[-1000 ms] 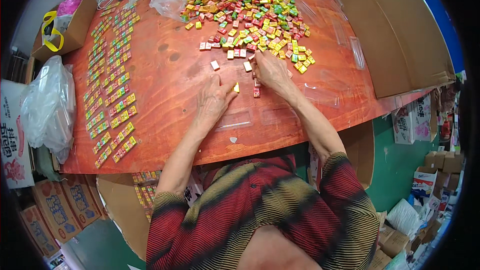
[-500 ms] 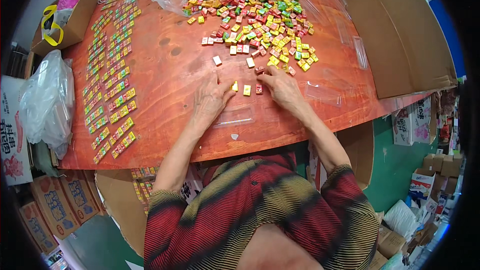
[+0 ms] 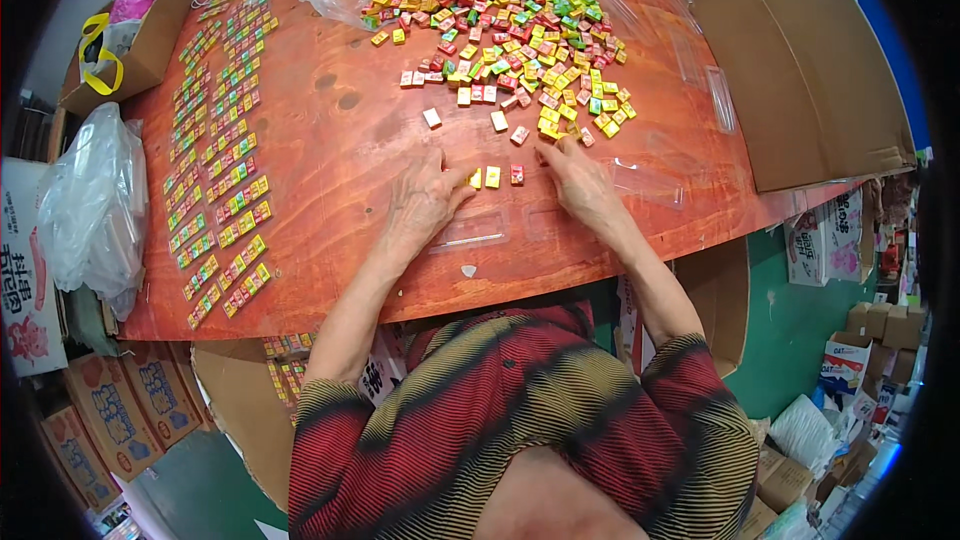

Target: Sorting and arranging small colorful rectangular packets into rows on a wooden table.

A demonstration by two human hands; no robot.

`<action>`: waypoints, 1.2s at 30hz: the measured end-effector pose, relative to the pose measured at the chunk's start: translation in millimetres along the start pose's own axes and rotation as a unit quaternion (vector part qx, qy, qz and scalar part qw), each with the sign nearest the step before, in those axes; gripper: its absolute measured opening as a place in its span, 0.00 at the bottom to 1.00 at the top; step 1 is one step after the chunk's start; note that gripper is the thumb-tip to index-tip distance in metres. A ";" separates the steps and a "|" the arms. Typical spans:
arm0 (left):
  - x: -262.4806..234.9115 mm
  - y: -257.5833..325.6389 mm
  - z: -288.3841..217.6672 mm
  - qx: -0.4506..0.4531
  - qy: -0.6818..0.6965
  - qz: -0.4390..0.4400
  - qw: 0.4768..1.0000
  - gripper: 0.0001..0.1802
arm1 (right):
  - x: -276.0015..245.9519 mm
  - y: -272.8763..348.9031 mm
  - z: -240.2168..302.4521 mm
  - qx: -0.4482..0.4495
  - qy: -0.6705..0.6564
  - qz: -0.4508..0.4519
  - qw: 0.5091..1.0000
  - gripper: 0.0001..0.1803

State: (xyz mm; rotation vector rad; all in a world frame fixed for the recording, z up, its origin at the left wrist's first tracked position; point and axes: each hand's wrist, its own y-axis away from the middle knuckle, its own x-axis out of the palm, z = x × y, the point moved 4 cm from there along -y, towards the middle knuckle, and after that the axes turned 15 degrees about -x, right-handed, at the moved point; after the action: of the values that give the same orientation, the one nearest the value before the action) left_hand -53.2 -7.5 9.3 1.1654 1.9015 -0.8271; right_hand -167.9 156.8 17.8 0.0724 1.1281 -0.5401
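My left hand (image 3: 422, 192) rests on the red wooden table (image 3: 330, 190), its fingers curled and closed at a small yellow box (image 3: 475, 178). Right of that stand another yellow box (image 3: 493, 177) and a red box (image 3: 517, 174), in a short spaced row. My right hand (image 3: 583, 185) is pinched, with a dark red bit of a small box (image 3: 541, 156) showing at its fingertips, mostly hidden. Just beyond the row lie a pinkish-red box (image 3: 520, 135) and two pale-sided boxes. Below my left hand is a clear plastic tray (image 3: 470, 240).
A big heap of small coloured boxes (image 3: 490, 0) covers the far middle. Rows of grouped boxes (image 3: 220, 170) line the left side. Clear trays (image 3: 650, 185) lie to the right, near a large cardboard box (image 3: 800, 70). Plastic bags (image 3: 95, 200) hang at the left edge.
My right hand has shifted slightly right, away from the row. A pinkish-red box now shows where its fingertips were. My left hand has barely moved.
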 end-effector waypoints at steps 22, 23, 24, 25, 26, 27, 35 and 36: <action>2.8 -5.2 5.6 -0.024 0.069 0.094 0.993 0.24 | 32.2 -18.2 19.1 -0.093 -0.028 0.064 0.993 0.22; 2.9 -5.3 5.9 -0.017 0.074 0.079 0.994 0.23 | 32.2 -18.6 18.3 -0.091 -0.039 0.059 0.993 0.21; 2.6 -5.1 5.7 -0.009 0.080 0.065 0.995 0.23 | 31.9 -19.4 18.5 -0.090 -0.049 0.053 0.993 0.20; 3.1 -4.0 5.7 -0.010 0.080 0.064 0.995 0.23 | 31.2 -18.9 20.7 -0.091 -0.049 0.054 0.993 0.20; 2.2 -3.0 4.1 -0.019 0.085 0.058 0.994 0.23 | 26.9 -17.5 25.0 -0.088 -0.061 0.047 0.993 0.19; 1.9 -2.5 3.0 -0.027 0.091 0.053 0.994 0.22 | 24.7 -16.8 27.5 -0.086 -0.072 0.040 0.993 0.18; 0.7 -0.1 0.7 -0.059 0.072 0.023 0.995 0.17 | 30.0 -21.1 32.6 -0.085 -0.065 0.019 0.994 0.17; -3.0 3.3 -1.1 -0.065 0.074 0.021 0.995 0.16 | 27.4 -21.8 35.2 -0.087 -0.071 0.022 0.993 0.16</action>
State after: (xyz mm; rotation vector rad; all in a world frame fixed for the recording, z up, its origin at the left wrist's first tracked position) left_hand -49.5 -6.6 12.0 1.2108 2.0118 -0.5981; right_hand -139.4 116.3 14.0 -0.0907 1.0273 -0.3997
